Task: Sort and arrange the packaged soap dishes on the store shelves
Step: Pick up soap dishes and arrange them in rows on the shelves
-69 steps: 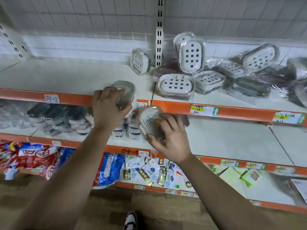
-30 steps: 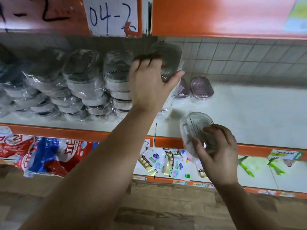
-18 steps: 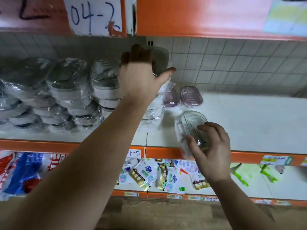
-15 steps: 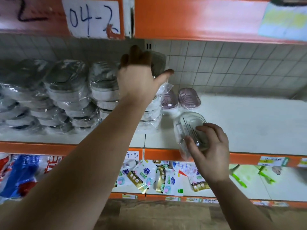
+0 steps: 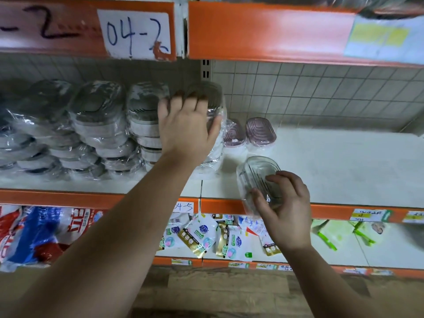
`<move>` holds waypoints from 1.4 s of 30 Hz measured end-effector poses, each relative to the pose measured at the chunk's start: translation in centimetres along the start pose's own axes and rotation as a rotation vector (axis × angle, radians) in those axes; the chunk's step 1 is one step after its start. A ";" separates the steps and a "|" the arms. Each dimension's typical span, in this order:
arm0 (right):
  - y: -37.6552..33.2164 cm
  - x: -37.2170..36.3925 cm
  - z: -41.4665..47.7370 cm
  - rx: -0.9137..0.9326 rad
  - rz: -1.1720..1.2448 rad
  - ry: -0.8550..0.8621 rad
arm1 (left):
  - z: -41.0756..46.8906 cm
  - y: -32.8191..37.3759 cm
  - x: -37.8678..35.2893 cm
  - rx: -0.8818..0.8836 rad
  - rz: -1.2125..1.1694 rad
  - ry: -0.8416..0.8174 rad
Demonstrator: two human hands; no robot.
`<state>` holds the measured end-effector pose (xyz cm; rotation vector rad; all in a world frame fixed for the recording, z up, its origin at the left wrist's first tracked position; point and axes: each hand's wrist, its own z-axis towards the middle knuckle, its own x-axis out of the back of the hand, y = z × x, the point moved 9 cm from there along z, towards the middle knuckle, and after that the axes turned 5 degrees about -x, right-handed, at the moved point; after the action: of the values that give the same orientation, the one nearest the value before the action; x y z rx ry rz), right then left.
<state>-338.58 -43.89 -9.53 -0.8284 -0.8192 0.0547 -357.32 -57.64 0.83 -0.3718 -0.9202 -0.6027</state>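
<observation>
Clear plastic: ribbed soap dish (image 5: 257, 177), pinched by right hand (image 5: 284, 214) over the shelf's orange near edge (image 5: 332, 211). Left hand (image 5: 185, 129) clasped grey dish (image 5: 211, 95) atop rightmost stack (image 5: 212, 152); open shelf surface (image 5: 344, 168) lay to the right.

handwritten "04-2" on white paper label (image 5: 137, 34) on upper shelf edge (image 5: 263, 31), "04-5" on small label (image 5: 183, 207) on middle shelf edge (image 5: 224, 206), right price tags (image 5: 369, 214) unreadable

The left hand (image 5: 185, 129) grips a wrapped grey soap dish (image 5: 211, 97) atop the rightmost stack (image 5: 213, 157) on the middle shelf (image 5: 344, 161). The right hand (image 5: 284, 210) holds a clear soap dish (image 5: 257, 175), tilted, at the shelf's front edge. Two pink soap dishes (image 5: 259, 130) sit just behind it
</observation>
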 end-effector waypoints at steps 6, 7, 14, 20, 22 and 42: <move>-1.5 0.3 -0.6 0.000 0.013 -0.008 | -3.3 0.4 1.2 -0.108 -0.091 0.053; -1.7 0.3 -0.7 0.001 0.014 -0.014 | -4.0 0.4 1.4 -0.123 -0.105 0.067; -2.8 0.7 -1.7 0.034 0.019 -0.014 | -8.7 -0.3 1.6 -0.136 -0.103 0.020; -4.9 1.1 -1.5 0.064 0.066 0.003 | -10.3 -1.4 1.8 -0.119 -0.062 0.023; -5.9 1.3 -1.6 0.092 0.097 0.032 | -10.6 -1.7 2.0 -0.106 -0.052 0.032; -25.2 -7.6 -3.0 0.380 0.302 0.131 | -15.7 -18.4 5.0 0.045 0.004 0.036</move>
<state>-348.46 -65.84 1.48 -0.5815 -0.5319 0.4074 -356.74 -82.05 -3.05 -0.3215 -0.8965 -0.5831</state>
